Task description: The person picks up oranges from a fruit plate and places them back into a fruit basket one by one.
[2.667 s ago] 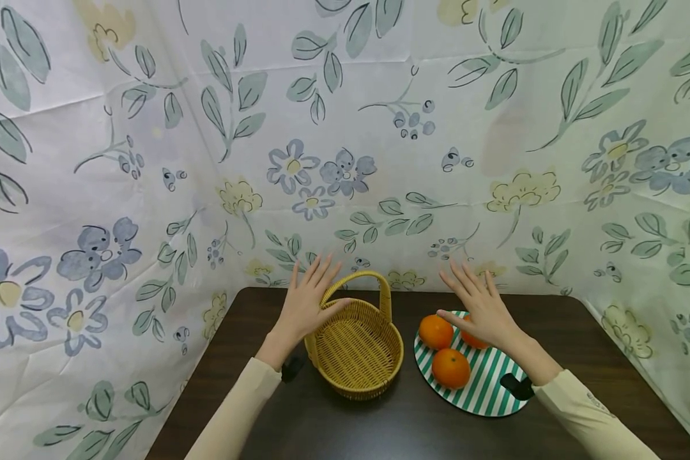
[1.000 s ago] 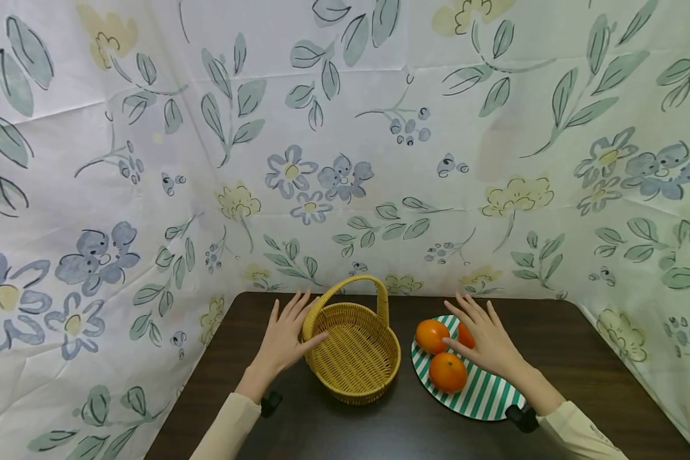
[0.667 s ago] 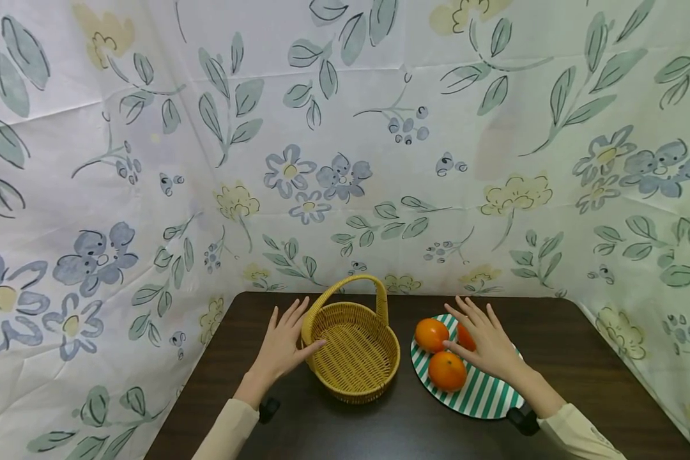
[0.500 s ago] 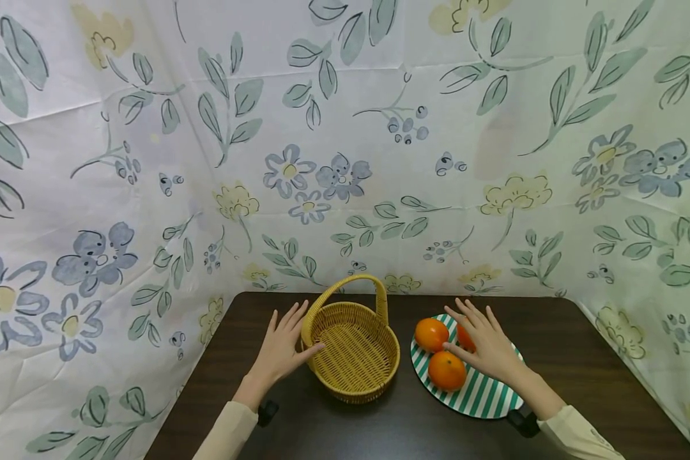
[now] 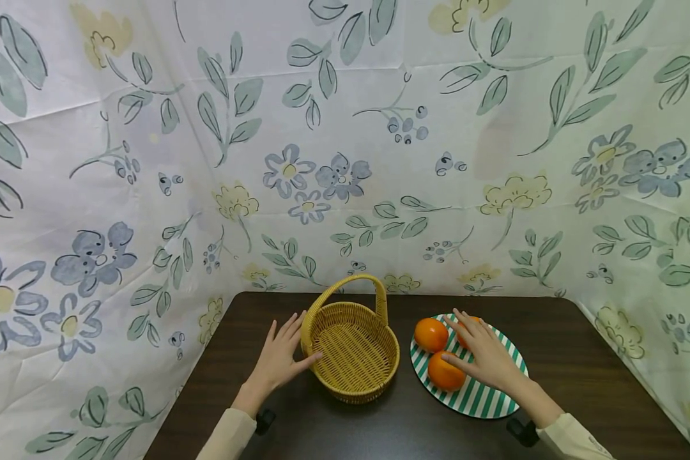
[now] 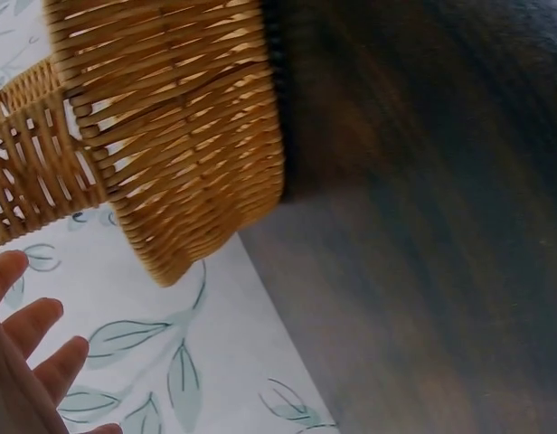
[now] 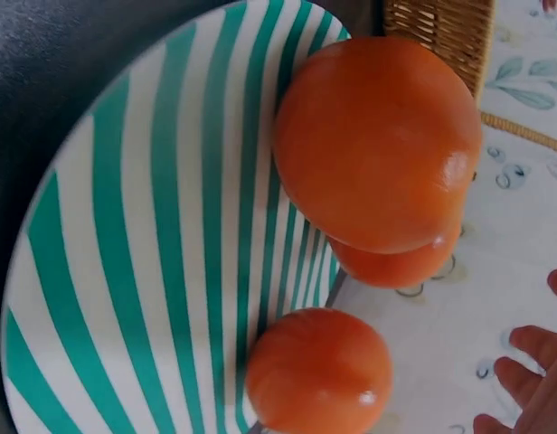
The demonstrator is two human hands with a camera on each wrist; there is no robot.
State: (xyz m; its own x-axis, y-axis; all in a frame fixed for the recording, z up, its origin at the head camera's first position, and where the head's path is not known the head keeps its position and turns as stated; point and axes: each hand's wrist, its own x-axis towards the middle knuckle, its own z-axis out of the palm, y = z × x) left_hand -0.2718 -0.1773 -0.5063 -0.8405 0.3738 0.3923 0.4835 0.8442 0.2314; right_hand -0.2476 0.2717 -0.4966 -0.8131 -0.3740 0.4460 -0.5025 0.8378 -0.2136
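both hands are spread wide and hold nothing: the left hand (image 5: 276, 359) is just beside the basket (image 5: 356, 358), the right hand (image 5: 487, 361) above the striped plate (image 5: 477, 404). basket and plate sit side by side on the desk (image 5: 356, 437), one before each hand, which seems to spare the arms any crossing. three oranges (image 5: 444, 375) are bunched on the plate's basket side, so the gap between them and the basket is short. from here i can't quite tell whether the left thumb touches the rim. the handle (image 5: 381, 300) arches upright over the basket, and looks likeliest to get in the way. the right fingers partly hide the farthest orange. behind it all hangs a flowered cloth (image 5: 345, 96).
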